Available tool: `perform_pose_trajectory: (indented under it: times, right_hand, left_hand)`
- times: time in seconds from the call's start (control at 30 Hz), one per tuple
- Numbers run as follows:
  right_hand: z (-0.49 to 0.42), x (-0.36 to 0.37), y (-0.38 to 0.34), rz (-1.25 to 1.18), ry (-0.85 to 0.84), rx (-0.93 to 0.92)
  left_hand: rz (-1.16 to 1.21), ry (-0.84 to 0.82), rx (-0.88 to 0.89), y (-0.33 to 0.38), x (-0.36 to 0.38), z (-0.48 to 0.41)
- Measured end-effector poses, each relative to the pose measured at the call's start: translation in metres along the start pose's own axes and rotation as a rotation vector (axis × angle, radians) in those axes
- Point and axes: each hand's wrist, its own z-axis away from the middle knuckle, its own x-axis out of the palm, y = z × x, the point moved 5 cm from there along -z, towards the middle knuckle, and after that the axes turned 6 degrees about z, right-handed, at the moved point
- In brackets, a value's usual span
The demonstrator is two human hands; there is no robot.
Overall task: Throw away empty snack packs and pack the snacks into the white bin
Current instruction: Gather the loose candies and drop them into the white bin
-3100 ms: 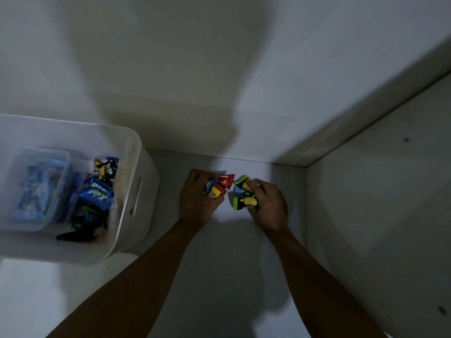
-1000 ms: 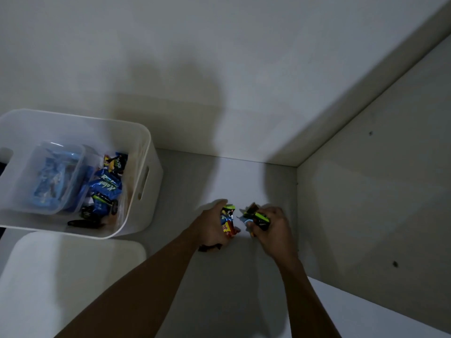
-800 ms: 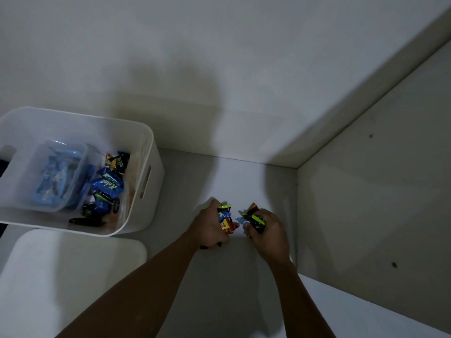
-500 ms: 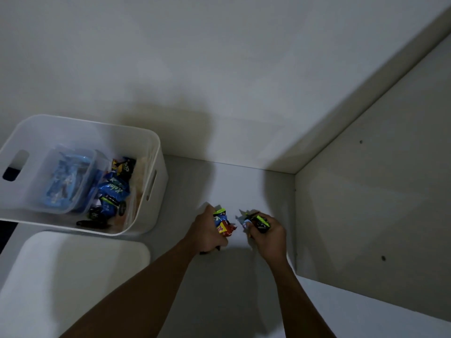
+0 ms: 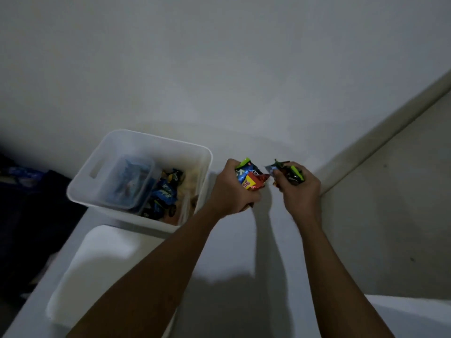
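White bin (image 5: 158, 145) now sits just beside my left hand (image 5: 231, 190); it grips blue-red packs (image 5: 251, 178), right hand (image 5: 301, 191) grips green-black packs (image 5: 291, 173), both lifted off shelf (image 5: 244, 254), drop next

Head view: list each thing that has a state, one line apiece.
White plastic bin: open-topped, partly filled with loose blue snack packs.
Clear plastic container: inside the bin, on its left side.
Left hand: gripping blue, red and yellow snack packs, beside the bin's right wall.
Right hand: gripping dark green-striped snack packs, apart from the bin.
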Motion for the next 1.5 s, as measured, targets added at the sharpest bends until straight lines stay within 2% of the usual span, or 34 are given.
perform_pose_trajectory:
  times: [0.13,0.27,0.43,0.63,0.8,1.0,1.17,1.4,1.5]
  right_hand:
    - [-0.002,0.066,-0.051,-0.055,-0.041,-0.062]
    - [0.01,0.154,-0.084,0.054,-0.15,-0.067]
    - [0.019,0.246,-0.097,0.54,-0.369,-0.026]
    - [0.017,0.3,-0.065,0.642,-0.447,0.181]
    - [0.017,0.312,-0.058,0.572,-0.443,0.242]
    - [0.015,0.308,-0.065,0.488,-0.347,0.296]
    - [0.018,0.295,-0.075,0.414,-0.276,0.311]
    - [0.036,0.243,-0.104,0.505,-0.119,0.167]
    - [0.053,0.206,-0.104,0.462,-0.003,0.179]
  left_hand:
    - [-0.101,0.166,0.003,0.004,-0.094,-0.004]
    - [-0.203,0.234,-0.137,-0.027,-0.172,-0.004]
    - [-0.257,0.138,-0.188,-0.068,-0.205,-0.009]
    - [-0.178,-0.062,-0.353,-0.112,-0.198,-0.016]
    - [-0.128,-0.163,-0.331,-0.136,-0.192,-0.028]
    - [-0.126,-0.302,-0.31,-0.117,-0.197,-0.025]
    - [-0.148,-0.315,-0.345,-0.111,-0.197,-0.021]
    - [-0.224,-0.172,-0.207,-0.08,-0.211,-0.014]
    - [-0.297,-0.001,-0.084,-0.064,-0.237,-0.005]
